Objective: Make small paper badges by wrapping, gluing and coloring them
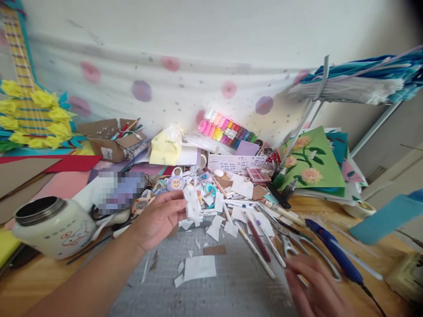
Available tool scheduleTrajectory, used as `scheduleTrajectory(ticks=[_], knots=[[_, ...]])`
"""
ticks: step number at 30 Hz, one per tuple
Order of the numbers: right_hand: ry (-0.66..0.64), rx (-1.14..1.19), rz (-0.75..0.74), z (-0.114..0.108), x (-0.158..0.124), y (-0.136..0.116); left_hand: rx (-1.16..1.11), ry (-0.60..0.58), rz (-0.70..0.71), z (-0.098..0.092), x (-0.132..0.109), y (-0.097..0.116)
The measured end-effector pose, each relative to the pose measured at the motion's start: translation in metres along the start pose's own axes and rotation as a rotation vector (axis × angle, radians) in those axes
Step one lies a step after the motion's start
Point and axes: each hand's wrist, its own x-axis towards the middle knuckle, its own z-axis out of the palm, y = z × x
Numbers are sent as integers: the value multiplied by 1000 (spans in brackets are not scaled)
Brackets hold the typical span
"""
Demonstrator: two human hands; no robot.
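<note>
My left hand [161, 218] is closed, pinching a crumpled, whitish piece [192, 206] that looks like paper or tissue, held up above the mat. At the lower right, my right hand [315, 284] has its fingers curled together, slightly blurred. Its fingertips are beside the end of a white pen [269, 242] and overlap the handles of metal scissors [306, 246]. Whether anything is between those fingers I cannot make out. Below the left hand, a white paper rectangle [200, 267] and a brown cardboard strip [214, 250] lie on the grey cutting mat [158, 281].
Paper scraps, pens and small painted pieces are heaped behind the left hand. A white jar [56, 233] stands at left. At right lie a blue corded tool [333, 248] and a blue bottle [386, 218]. A cardboard box [110, 147] and clay set [228, 130] are behind.
</note>
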Motion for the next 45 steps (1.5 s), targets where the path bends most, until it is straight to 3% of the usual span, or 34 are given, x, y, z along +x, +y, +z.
scheduleTrajectory(ticks=[3, 6, 9, 12, 20, 25, 35, 39, 45], knots=[[-135, 191, 20, 25, 42, -29, 313, 21, 33, 2, -8, 5], [-284, 360, 42, 49, 86, -51, 811, 49, 155, 3, -13, 11], [-430, 531, 5, 73, 124, -61, 1258, 41, 337, 5, -14, 15], [-497, 583, -17, 91, 140, -64, 1469, 26, 367, 6, -13, 15], [-484, 578, 14, 110, 121, -58, 1530, -22, 342, 1, -8, 0], [-430, 597, 45, 112, 120, -55, 1447, -39, 353, -5, -9, -3], [-343, 805, 204, 114, 111, -48, 1317, 58, 372, -20, -11, -6], [-379, 807, 198, 113, 111, -48, 1296, 74, 408, -17, -10, -7], [-519, 598, 29, 107, 119, -47, 1412, 20, 470, -18, -9, -7]])
